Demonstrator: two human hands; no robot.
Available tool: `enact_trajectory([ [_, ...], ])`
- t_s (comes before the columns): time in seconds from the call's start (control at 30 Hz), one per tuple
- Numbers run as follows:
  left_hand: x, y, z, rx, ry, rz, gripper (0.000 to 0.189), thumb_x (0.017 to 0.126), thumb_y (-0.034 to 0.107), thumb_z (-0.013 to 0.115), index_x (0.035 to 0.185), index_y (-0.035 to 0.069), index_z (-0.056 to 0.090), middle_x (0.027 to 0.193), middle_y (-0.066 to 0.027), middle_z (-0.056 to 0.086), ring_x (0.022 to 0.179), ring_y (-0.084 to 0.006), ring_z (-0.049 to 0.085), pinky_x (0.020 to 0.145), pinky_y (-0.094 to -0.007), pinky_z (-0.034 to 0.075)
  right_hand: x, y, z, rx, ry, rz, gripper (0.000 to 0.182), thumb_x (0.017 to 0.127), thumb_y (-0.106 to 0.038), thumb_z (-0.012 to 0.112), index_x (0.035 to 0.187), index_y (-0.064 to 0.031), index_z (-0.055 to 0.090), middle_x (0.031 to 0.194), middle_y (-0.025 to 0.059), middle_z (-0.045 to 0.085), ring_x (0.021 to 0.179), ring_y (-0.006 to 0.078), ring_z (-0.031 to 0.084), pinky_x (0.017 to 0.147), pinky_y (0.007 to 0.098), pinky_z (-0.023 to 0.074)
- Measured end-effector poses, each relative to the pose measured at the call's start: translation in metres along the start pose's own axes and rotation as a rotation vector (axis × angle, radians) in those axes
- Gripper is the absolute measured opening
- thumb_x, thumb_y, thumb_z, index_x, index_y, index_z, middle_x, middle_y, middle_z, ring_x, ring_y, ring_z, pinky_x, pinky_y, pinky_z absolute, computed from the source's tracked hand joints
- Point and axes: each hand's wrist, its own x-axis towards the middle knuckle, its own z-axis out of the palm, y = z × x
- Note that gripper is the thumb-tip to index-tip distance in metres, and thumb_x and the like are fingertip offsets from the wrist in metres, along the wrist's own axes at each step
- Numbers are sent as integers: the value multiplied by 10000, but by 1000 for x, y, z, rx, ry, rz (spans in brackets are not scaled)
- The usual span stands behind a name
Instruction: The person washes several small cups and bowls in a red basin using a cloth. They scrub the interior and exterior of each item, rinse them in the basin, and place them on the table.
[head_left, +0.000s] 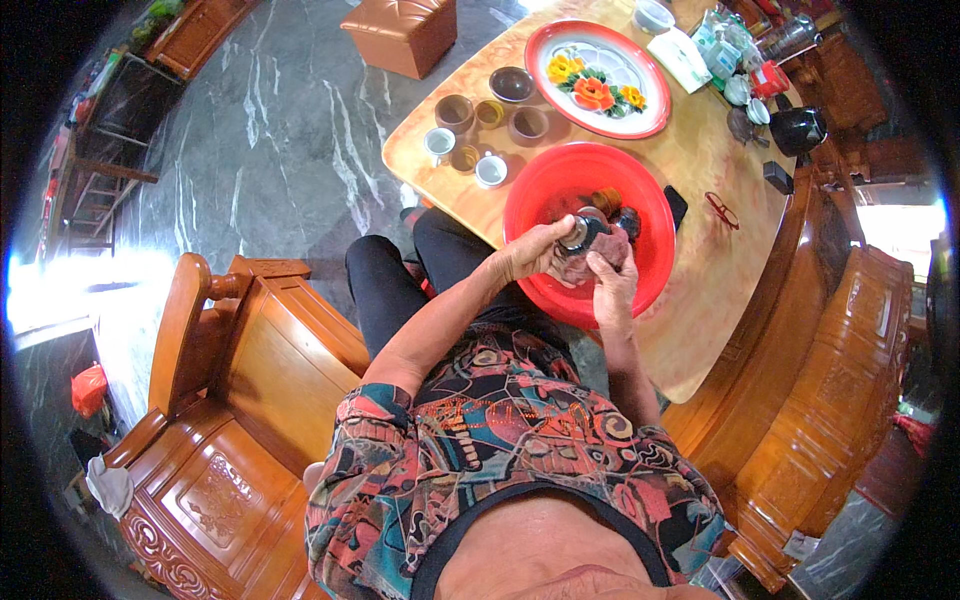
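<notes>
Over a red plastic basin (651, 262) on the table, my left hand (534, 249) grips a small dark cup or lid with a metallic-looking face (578, 233); its exact kind is unclear. My right hand (616, 289) holds a wet, brownish-pink cloth (606, 252) against that piece. Inside the basin, beyond my hands, lie a brown cup (606, 200) and a dark glossy piece (627, 220). Left of the basin stand two white cups (491, 171), (439, 142), brown cups (454, 113), a yellowish cup (490, 114) and a dark bowl (512, 84).
A flowered enamel tray (540, 45) sits behind the basin on the marbled table (709, 315). To the right are a black phone (676, 207), red-framed glasses (721, 211) and a dark kettle (798, 131). Wooden seats (292, 360) flank me; a brown stool (401, 34) stands beyond the table.
</notes>
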Motion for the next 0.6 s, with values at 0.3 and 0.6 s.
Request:
enact_trajectory([
  [0.3,-4,2,11,343,26,70,624,799,265,726,1293,64,403,1134,-114,543,1031,-245,569,747,-417,574,15,-25,-34,87,-123,451,238,829,-137,606,1037,-41,541,799,34,606,636,142,614,576,272,523],
  [0.6,-4,-4,6,66,76,136,508,866,276,650,1248,28,423,1082,-109,560,994,-251,593,769,-476,569,13,-12,-18,64,-16,297,289,827,-73,647,1096,-41,547,918,27,621,786,130,624,713,269,515],
])
